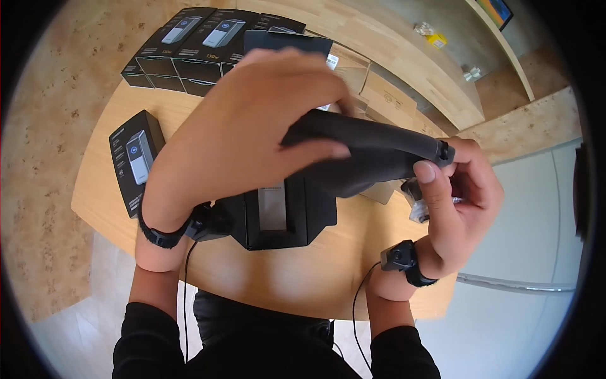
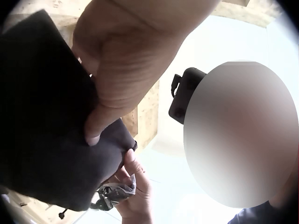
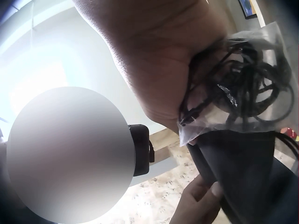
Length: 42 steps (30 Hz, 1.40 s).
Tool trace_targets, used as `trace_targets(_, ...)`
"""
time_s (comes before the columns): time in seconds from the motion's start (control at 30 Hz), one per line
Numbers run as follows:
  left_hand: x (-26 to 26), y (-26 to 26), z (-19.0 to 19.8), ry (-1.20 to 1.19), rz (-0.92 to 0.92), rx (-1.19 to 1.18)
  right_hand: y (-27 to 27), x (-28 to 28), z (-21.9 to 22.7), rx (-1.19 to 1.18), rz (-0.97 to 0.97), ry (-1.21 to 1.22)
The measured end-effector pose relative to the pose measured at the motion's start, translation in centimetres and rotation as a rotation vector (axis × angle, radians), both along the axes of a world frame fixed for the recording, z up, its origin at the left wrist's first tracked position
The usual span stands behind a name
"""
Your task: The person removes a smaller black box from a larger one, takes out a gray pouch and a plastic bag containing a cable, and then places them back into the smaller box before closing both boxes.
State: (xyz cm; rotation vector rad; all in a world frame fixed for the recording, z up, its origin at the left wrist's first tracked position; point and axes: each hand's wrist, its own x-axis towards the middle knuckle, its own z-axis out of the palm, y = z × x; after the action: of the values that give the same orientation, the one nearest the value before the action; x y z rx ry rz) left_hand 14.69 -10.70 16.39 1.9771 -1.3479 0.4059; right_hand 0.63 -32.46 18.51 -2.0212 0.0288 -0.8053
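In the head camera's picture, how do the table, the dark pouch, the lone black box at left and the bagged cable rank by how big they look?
Largest to smallest:
1. table
2. dark pouch
3. lone black box
4. bagged cable, partly hidden by the right hand

Sleeves: plain black cloth sleeves (image 1: 148, 331), they end at the forearm.
Wrist bands: black straps with fuzzy surface (image 1: 420, 275), one on each wrist.
Wrist cameras: small black box-shaped cameras (image 1: 398, 256), fixed on the bands.
Cables: thin black cables (image 1: 187, 290), one at each arm.
Lap: black cloth with folds (image 1: 252, 319).
Head: black device with rounded corners (image 2: 183, 99).
Hands: left hand (image 1: 252, 120) and right hand (image 1: 464, 202), both bare.
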Motion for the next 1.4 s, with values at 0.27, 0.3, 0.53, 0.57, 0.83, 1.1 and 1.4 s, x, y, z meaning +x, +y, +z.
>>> trace_targets(0.27, 0.5, 4.5, 1.7, 0.339, 0.419, -0.498, -6.2, 0.0, -5.2, -0.963, -0.091, 0.764)
trace_targets(0.3, 0.5, 4.7, 1.7, 0.352, 0.426, -0.523, -6.4, -0.3, -7.1, -1.102, -0.089, 0.808)
trace_targets(0.53, 0.4, 5.6, 2.1, 0.423, 0.346, -0.581, -5.2, -0.1, -11.9, -1.181, -0.185, 0.847)
trace_targets(0.57, 0.4, 5.7, 2.1, 0.427, 0.337, -0.583, -5.6, -0.1, -12.5, -1.159, -0.184, 0.83)
trace_targets(0.83, 0.3, 6.8, 2.1, 0.451, 0.309, -0.603, -7.1, 0.1, -8.4, -1.016, -0.244, 0.968)
trace_targets(1.1, 0.4, 6.4, 2.4, 0.479, 0.273, -0.59, -8.6, 4.4, -7.6, -0.982, -0.241, 0.952)
trace_targets(1.4, 0.3, 6.5, 2.6, 0.49, 0.258, -0.59, -9.2, 4.8, -9.5, -1.051, -0.315, 0.738)
